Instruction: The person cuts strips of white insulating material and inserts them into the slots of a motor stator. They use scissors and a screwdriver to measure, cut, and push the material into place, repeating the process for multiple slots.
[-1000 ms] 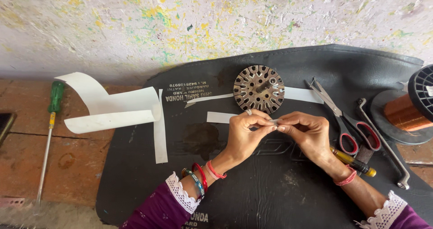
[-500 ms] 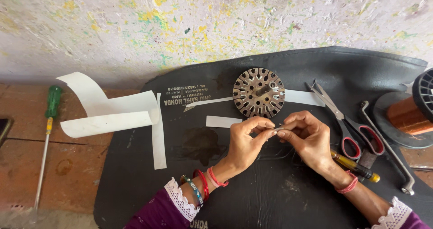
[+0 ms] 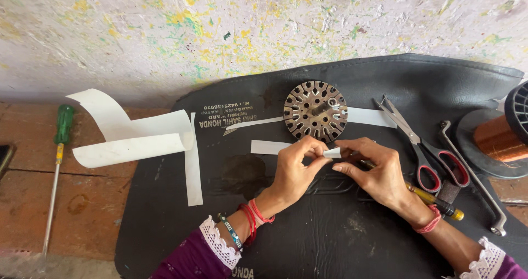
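White paper: a small folded paper piece is pinched between both hands over the middle of a black mat. The left hand grips its left end with thumb and fingertips closed on it; the right hand holds the right end the same way, fingers curled. The two hands nearly touch at the paper.

Just beyond the hands lies a round slotted metal core, flat on the mat. A longer white strip runs behind it, partly under it. Another short strip lies flat just left of the left hand.

Right of the core: scissors with red handles, blades pointing away from the person. Beside them a bent metal tool. A yellow-handled tool lies partly under the right wrist. At the far right edge, a spool of copper wire, partly out of frame.

Left, off the mat's edge: a large curled sheet of white paper, one strip hanging down across the mat border. Further left on the reddish floor, a green-handled screwdriver, tip toward the person.

Red bangles on both wrists; purple sleeves with white lace cuffs. Speckled painted wall behind.
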